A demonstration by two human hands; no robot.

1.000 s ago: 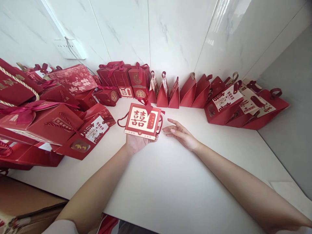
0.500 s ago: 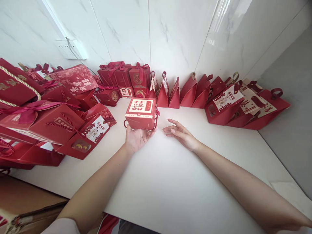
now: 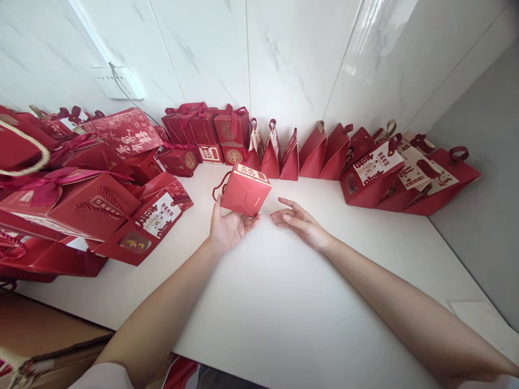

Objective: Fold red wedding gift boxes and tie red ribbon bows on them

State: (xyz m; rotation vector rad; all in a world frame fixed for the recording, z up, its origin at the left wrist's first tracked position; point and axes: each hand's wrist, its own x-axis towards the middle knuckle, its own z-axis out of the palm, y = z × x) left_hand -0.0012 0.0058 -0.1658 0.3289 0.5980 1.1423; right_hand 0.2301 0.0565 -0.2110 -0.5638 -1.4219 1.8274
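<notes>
A small red gift box with a cream printed panel and a dark red cord handle rests tilted on the fingers of my left hand. The palm faces up and the thumb touches the box's left side. One plain red side faces me, and the cream panel is seen at a slant along the top. To the right of the box, and apart from it, my right hand hovers over the white table with fingers loosely stretched and nothing in them.
Red gift boxes with ribbons are piled at the left. More ribboned boxes stand against the tiled wall. Peaked red boxes line the back, with tagged ones at the right. A cardboard box sits lower left.
The gift box has turned and tipped in my left hand, so its printed panel faces me less and a plain side shows. My right hand has hardly moved.
</notes>
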